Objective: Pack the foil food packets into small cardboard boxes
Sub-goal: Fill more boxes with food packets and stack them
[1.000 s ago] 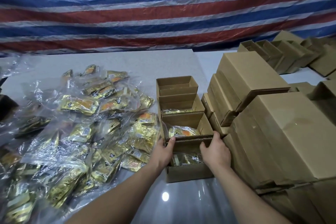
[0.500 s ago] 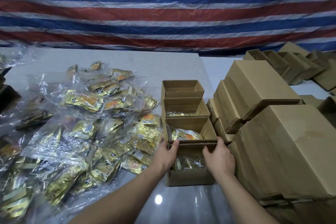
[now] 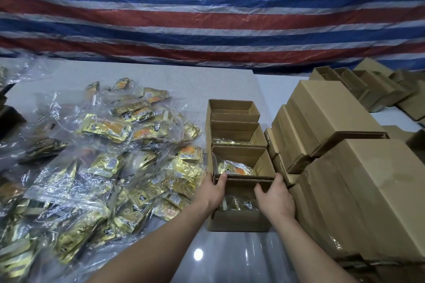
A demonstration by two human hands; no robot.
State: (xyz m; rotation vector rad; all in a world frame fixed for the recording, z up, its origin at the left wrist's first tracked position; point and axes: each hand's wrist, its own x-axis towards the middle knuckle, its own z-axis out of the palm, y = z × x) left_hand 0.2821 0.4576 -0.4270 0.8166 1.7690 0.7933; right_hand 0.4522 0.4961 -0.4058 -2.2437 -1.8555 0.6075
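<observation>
Box (image 3: 239, 219) flap in both hands, seemingly.

Even, fairly bright overhead light fills the scene, with no hard shadows. A small round white glare spot sits on the glossy grey worktop (image 3: 230, 259) at about 6 o'clock, marking a lamp above. The clear plastic wrappers over the gold foil food packets (image 3: 103, 163) at 9 o'clock throw many sharp white glints. The plain brown cardboard boxes (image 3: 358, 195) at 3 o'clock are matte and evenly lit, darker only in their gaps. Wide-angle distortion bows the red, white and blue striped tarpaulin (image 3: 207, 14) at 12 o'clock and stretches the forearms at the bottom edge. Detail is soft and smeared overall, most at the left and right edges
</observation>
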